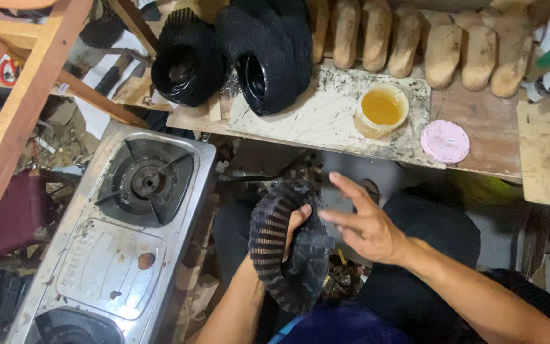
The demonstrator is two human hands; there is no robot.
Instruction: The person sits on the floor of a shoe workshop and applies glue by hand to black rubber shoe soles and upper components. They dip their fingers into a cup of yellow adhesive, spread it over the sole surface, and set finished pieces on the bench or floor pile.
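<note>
A black ribbed shoe sole (275,242) rests on its edge in my lap, curved around my left hand (295,223), whose fingers are inside it and grip it. My right hand (361,220) hovers just to the right of the sole, fingers spread and pointing left, holding nothing. On the workbench above stands a small tub of yellow glue (382,108) on a stained white board (326,118).
Stacks of black soles (237,54) sit on the bench's left. A row of tan wooden shoe lasts (440,48) lines the back. A pink round lid (445,141) lies right of the tub. A steel gas stove (128,236) stands at left, beside a wooden frame (17,121).
</note>
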